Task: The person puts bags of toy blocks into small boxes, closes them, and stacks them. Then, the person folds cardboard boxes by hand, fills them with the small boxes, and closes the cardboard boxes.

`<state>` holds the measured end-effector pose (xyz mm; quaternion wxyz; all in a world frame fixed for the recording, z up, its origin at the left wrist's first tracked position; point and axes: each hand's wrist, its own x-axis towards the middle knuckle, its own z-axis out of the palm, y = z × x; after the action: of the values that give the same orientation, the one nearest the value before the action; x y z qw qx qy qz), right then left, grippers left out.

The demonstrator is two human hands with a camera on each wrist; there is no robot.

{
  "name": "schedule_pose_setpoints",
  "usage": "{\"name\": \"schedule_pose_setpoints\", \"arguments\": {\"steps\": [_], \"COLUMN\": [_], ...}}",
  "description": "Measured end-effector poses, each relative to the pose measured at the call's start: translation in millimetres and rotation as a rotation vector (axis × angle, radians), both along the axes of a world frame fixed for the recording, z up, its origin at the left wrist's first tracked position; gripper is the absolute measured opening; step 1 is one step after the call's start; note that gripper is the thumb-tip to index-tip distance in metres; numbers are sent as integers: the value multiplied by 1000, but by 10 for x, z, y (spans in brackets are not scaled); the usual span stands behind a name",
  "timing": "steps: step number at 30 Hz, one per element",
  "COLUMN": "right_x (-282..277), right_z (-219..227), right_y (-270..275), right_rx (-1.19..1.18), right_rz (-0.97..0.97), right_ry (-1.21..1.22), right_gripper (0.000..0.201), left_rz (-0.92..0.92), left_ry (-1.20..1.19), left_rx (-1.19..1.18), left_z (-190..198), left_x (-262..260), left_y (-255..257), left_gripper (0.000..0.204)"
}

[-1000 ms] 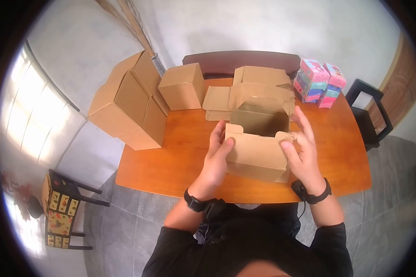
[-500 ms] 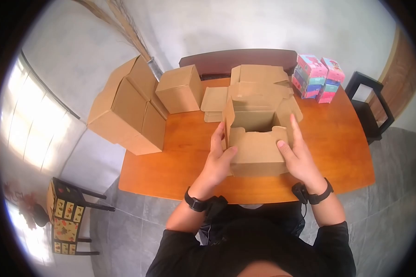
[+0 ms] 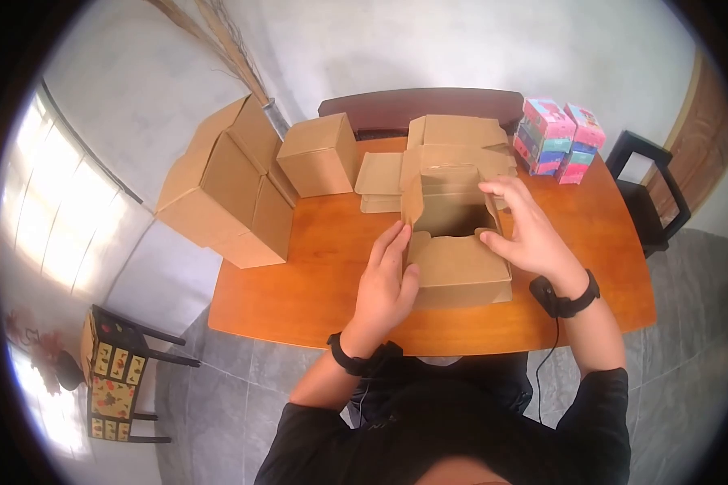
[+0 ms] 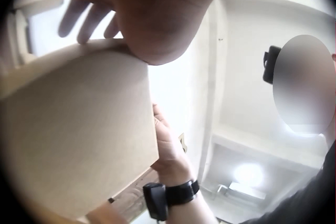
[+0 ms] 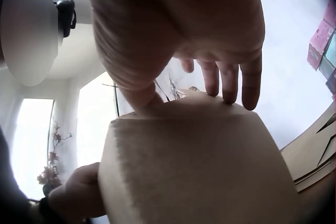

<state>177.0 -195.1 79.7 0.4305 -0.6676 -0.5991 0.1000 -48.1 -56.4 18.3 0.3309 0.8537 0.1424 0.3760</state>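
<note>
An open-topped brown cardboard box (image 3: 461,267) stands before the person, its front flap folded over and its left side flap (image 3: 411,198) raised. My left hand (image 3: 387,283) rests at the box's left side, fingertips by the base of that flap and thumb near the front corner. Across the right rim lies my right hand (image 3: 530,226), thumb at the front right corner and fingers near the back. In the right wrist view, the fingers of my right hand (image 5: 184,29) extend down over the top edge of the box (image 5: 199,166).
Large closed cartons (image 3: 226,190) stand at the table's left, beside a smaller carton (image 3: 319,158). Flattened cardboard (image 3: 453,132) lies behind the open box. Stacks of small pink and blue boxes (image 3: 546,137) stand at the back right of the wooden table (image 3: 590,267).
The right hand has moved from the box's right side up over its rim, and the right flap has folded inward. The left hand's fingers have shifted slightly. The box has been lowered and levelled.
</note>
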Motion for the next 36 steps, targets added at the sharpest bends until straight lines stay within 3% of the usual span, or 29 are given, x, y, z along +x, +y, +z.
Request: {"name": "schedule_pose_setpoints", "arguments": {"steps": [2,3,6,8,9,12,15,17,21,24,26,30,33,36], "right_x": [110,164,224,123,109,86,101,52,71,173,155,156,166,151], "right_z": [-51,-33,66,199,181,54,-128,-220,-184,-105,-92,-76,87,195], "right_y": [92,142,263,314,316,359,347,339,295,268,236,314,435,565], "right_rx": [49,48,-72,-288,-287,-218,-185,73,112,-2,-60,-40,-242,-380], "right_rz": [-50,-47,60,112,113,79,152,143,98,236,250,230,239,260], "right_ry": [-273,-276,-231,134,132,74,189,193,255,63,-262,-314,-215,-321], "right_gripper": [74,74,74,72,72,72,66,52,43,36,36,35,39,54], "left_rz": [61,118,108,91,75,53,25,27,11,0,-10,-32,-36,-7], "left_ry": [-20,-37,-95,-77,-60,-49,-31,-34,-56,-65,-70,-81,-101,-129], "left_rx": [67,131,111,147,182,190,157,150,131,112,105,75,70,123], "left_z": [-23,-36,-78,-141,-154,-127,-84,-67,-99,-96,-112,-148,-220,-225], "left_x": [3,5,16,8,1,-21,-53,-50,-41,-35,-33,-30,-9,10], "left_y": [-17,-30,-47,-8,8,25,11,5,23,19,30,27,51,59], "left_gripper": [49,46,40,39,39,36,33,32,32,32,32,33,34,34]}}
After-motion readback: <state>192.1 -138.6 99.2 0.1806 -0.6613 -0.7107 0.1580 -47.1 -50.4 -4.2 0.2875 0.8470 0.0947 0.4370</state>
